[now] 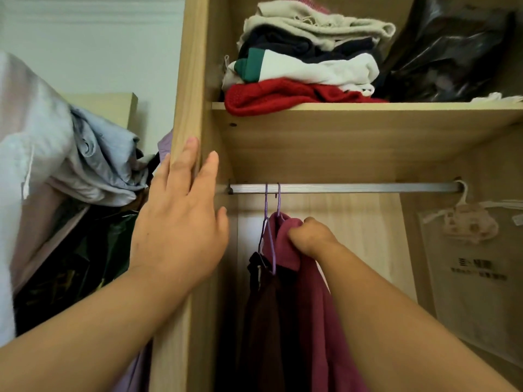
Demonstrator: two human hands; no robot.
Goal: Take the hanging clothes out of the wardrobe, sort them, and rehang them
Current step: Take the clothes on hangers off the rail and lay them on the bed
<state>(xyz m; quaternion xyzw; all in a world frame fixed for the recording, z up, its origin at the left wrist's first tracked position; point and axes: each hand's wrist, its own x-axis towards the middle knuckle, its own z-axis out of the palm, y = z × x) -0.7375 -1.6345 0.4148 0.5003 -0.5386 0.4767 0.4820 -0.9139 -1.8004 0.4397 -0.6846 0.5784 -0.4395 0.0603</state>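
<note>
A metal rail runs across the wardrobe under the shelf. Two purple hangers hook over its left end. One carries a maroon garment, the other a dark brown garment to its left. My right hand grips the maroon garment at its collar, just below the rail. My left hand has straight fingers and rests flat against the wardrobe's left side panel.
Folded clothes and a black plastic bag sit on the shelf above. A pale plastic garment bag hangs at the rail's right end. A heap of loose clothes lies left of the wardrobe.
</note>
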